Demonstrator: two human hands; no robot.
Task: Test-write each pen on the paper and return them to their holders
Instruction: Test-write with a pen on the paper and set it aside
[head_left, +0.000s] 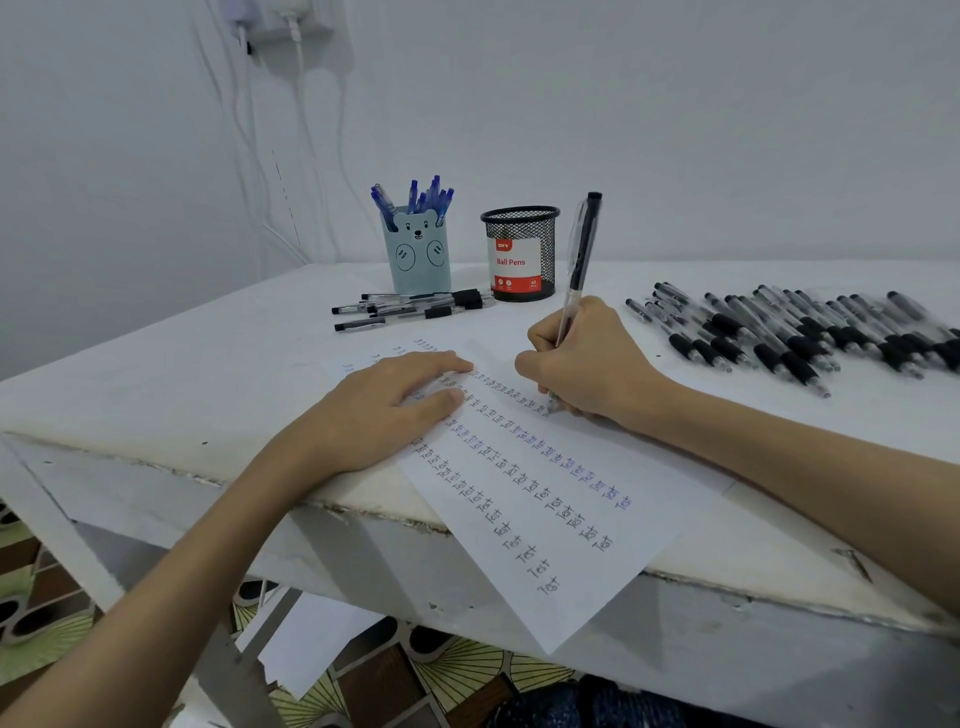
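Observation:
A white sheet of paper (550, 525) covered with rows of the word "Test" lies slanted over the table's front edge. My right hand (587, 358) grips a black pen (579, 260), its tip touching the paper near the upper rows. My left hand (384, 410) rests flat on the paper's left part, fingers straight. A light blue bear holder (418, 260) at the back holds several blue pens. Beside it stands a black mesh holder (519, 249) with a "Ball Pens" label; no pens rise above its rim.
A big spread of black pens (795, 332) lies on the table to the right. A smaller bunch of black pens (410, 306) lies in front of the bear holder. White cables (301, 156) hang on the wall. Loose paper (311, 644) lies on the floor under the table (156, 374).

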